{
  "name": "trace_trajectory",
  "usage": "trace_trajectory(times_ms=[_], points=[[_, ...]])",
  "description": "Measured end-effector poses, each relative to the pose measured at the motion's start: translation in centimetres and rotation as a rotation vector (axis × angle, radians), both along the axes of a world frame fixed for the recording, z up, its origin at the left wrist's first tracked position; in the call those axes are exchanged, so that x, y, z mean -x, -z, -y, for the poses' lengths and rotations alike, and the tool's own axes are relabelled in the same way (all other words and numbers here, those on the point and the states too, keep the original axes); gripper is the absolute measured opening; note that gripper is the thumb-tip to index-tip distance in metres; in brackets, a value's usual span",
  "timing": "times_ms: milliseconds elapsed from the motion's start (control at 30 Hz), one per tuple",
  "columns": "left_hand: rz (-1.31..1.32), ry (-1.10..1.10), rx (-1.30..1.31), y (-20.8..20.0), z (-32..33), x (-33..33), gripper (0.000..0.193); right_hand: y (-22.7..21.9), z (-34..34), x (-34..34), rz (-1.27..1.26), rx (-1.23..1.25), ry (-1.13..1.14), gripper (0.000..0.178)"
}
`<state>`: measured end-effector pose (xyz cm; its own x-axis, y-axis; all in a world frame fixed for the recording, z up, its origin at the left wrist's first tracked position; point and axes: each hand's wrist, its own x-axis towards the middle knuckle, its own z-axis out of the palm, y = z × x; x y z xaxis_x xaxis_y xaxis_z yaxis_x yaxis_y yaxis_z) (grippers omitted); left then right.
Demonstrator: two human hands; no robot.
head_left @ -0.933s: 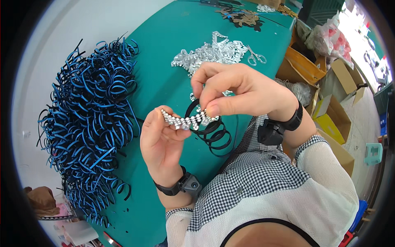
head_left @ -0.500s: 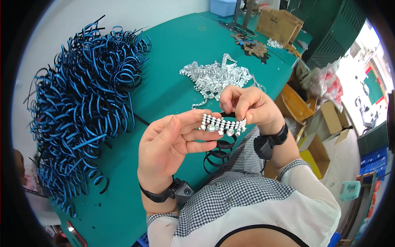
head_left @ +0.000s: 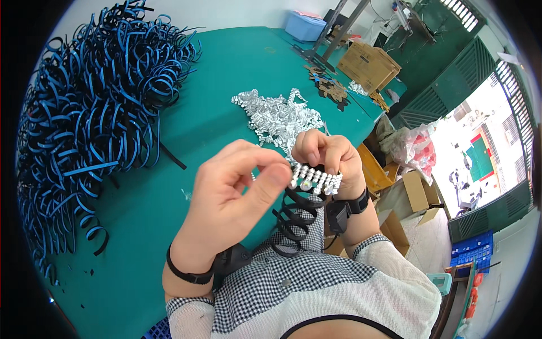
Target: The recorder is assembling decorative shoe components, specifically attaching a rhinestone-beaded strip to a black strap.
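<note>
A short strip of rhinestone trim (head_left: 316,179), with rows of white stones and larger clear ones along its lower edge, is held up before me. My left hand (head_left: 228,198) pinches its left end between thumb and forefinger. My right hand (head_left: 341,161) grips the other end, its fingers curled above and behind the trim. From under the trim hangs a black coiled strip (head_left: 293,223), looping down over my lap; where the two meet is partly hidden by the fingers. Just beyond my hands lies a tangled heap of silvery trim (head_left: 279,116) on the green table (head_left: 226,62).
A big pile of blue-and-black curled strips (head_left: 107,113) covers the table's left side. Toward the far right are brown cut pieces (head_left: 329,90), a cardboard box (head_left: 370,66) and a blue bin (head_left: 305,26). Open cartons (head_left: 420,192) and plastic bags (head_left: 412,148) stand beside the table.
My left hand has turned from palm-up support under the trim to a thumb-and-finger pinch at its left end. The right hand keeps its grip. The whole view has shifted.
</note>
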<state>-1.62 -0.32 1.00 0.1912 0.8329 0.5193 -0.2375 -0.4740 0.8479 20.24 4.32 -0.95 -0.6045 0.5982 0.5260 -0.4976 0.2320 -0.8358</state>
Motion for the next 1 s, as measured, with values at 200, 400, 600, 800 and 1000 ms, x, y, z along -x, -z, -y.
trace_trajectory(times_ms=[200, 400, 600, 800, 1000], points=[[-0.068, 0.136, -0.009, 0.7, -0.5, 0.0, 0.018, 0.1, 0.4, 0.8, 0.086, 0.011, 0.036, 0.016], [0.07, 0.295, -0.037, 1.8, -2.1, 0.3, 0.018, -0.5, 1.0, 1.6, 0.055, 0.035, 0.029, 0.02], [-0.007, 0.04, -0.116, 0.7, -2.4, 0.3, 0.02, -1.3, 0.8, 0.1, 0.144, 0.066, 0.069, 0.019], [-0.203, 0.165, 0.011, 1.0, -1.6, 0.6, 0.025, -1.1, 0.6, 0.0, 0.071, 0.077, 0.005, 0.021], [-0.125, 0.071, -0.183, 0.9, -0.8, -0.8, 0.024, 0.5, -0.1, -0.5, -0.037, 0.089, -0.093, 0.024]])
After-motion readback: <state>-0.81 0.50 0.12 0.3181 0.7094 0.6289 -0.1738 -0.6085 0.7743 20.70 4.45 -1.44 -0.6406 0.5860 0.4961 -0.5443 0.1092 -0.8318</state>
